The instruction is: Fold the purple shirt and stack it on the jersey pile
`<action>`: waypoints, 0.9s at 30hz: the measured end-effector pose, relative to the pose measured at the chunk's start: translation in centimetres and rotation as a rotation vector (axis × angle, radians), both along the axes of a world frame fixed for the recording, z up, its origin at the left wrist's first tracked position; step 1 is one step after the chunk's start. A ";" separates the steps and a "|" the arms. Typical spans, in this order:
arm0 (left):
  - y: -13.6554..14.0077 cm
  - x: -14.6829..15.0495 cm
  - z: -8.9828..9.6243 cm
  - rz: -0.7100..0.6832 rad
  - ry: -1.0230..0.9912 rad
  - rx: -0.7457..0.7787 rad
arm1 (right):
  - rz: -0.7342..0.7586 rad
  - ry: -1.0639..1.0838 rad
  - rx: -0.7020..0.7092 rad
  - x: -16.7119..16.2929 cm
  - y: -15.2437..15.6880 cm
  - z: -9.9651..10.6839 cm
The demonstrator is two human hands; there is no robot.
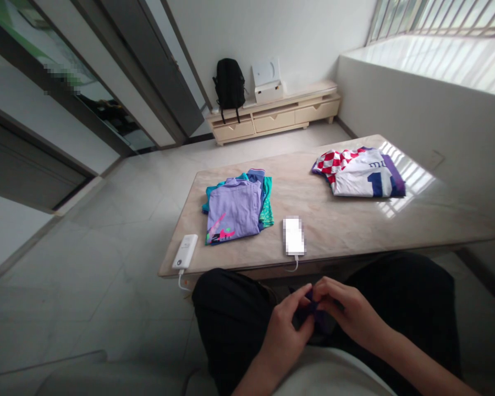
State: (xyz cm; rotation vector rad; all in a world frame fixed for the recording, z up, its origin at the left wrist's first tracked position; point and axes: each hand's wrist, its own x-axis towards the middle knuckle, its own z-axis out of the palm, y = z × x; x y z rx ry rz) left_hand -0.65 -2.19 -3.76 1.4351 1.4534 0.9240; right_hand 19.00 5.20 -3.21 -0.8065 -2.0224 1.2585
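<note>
My left hand [287, 322] and my right hand [346, 302] meet low over my lap. Between their fingertips they pinch a small dark purple piece of cloth [320, 320]. Its lower part hangs in shadow, and I cannot make out what kind of item it is. On the table beyond lies a stack of folded clothes, with a lilac shirt [236, 209] on top and teal and green fabric [267, 206] showing under it. Farther right, a folded white jersey [355, 176] with red checks and a dark number lies flat.
A phone [293, 236] on a cable and a white power bank [185, 251] lie along the near edge of the marble table [305, 170]. Across the floor, a low cabinet [274, 118] carries a black backpack [230, 85] and a white box [268, 91].
</note>
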 end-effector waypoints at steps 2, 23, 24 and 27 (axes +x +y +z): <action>0.2 0.2 -0.4 -0.022 0.005 -0.005 | -0.017 0.013 0.017 0.0 -0.1 0.2; 0.9 -2.2 -4.3 0.170 0.396 0.028 | -0.190 0.013 0.275 2.4 1.8 2.0; 0.9 -2.2 -4.3 0.184 0.387 0.004 | -0.188 0.009 0.270 2.5 1.8 1.9; 1.2 -2.2 -3.8 0.206 0.336 -0.042 | -0.165 -0.011 0.250 2.3 1.7 1.8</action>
